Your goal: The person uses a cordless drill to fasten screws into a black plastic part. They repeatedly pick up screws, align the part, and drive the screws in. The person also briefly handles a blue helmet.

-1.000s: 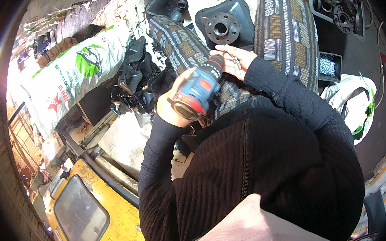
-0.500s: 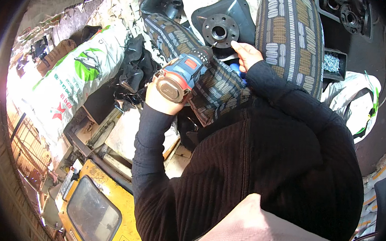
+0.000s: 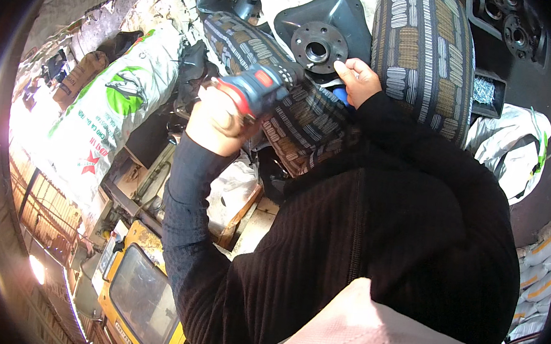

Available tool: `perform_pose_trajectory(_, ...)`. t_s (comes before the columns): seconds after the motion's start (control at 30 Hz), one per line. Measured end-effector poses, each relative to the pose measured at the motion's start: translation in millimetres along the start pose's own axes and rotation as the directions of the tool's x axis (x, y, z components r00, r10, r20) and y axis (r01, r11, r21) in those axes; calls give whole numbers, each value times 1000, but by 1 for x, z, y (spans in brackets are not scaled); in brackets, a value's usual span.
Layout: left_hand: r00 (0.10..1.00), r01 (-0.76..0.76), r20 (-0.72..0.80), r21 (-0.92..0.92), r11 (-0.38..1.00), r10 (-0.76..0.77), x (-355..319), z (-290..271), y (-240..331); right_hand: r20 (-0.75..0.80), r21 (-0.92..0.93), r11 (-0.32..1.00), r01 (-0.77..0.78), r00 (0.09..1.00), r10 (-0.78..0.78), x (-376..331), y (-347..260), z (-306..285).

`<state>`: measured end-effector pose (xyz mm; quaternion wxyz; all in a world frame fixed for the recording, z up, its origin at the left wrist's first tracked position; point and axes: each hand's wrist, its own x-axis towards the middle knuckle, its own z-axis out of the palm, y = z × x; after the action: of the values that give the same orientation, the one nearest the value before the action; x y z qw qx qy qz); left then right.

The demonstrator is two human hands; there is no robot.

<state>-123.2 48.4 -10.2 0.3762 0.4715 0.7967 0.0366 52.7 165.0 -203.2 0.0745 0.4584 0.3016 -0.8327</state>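
My left hand [image 3: 218, 123] is wrapped round a blue and red cordless drill [image 3: 259, 84], slightly blurred, its chuck pointing at the near side of a black plastic part. That part [image 3: 356, 25] has a squarish base and carries a round dark flange [image 3: 337, 42] with a centre hole and small holes round it. At the flange's near right edge, my right hand [image 3: 360, 85] pinches thumb and forefinger together; whatever lies between them is too small to make out. Something blue [image 3: 340, 95] shows just below those fingers.
Patterned cloth covers my left leg [image 3: 297, 129] and right leg [image 3: 425, 48] on either side. A black box of small screws [image 3: 484, 91] stands at right, beside a white bag [image 3: 507, 150]. More black flanged parts [image 3: 518, 35] lie far right. A large white-green sack [image 3: 114, 109] lies left.
The drill and my left hand have pulled back to the left, away from the flange. My right hand stays pinched at the flange's edge.
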Motion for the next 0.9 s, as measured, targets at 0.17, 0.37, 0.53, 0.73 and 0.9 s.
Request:
perform_pose_trajectory(0.17,996,46,74,73,996,-52,-3,6,-5,19,-159,982,102,995,-100,-2,3,-3)
perform_pose_trajectory(0.37,996,38,74,121,992,-47,-13,14,11,72,-30,986,164,984,-161,2,13,0)
perform_pose_trajectory(0.53,997,3,70,166,986,-15,-12,15,2,61,-74,977,198,979,-194,2,15,-1)
perform_pose_trajectory(0.73,989,-15,-149,-129,992,-4,-2,-4,-18,42,-156,941,301,954,-298,6,15,-2)
perform_pose_trajectory(0.9,785,596,322,-627,502,-529,-1,-15,-24,10,-183,941,284,958,-287,5,8,-1)
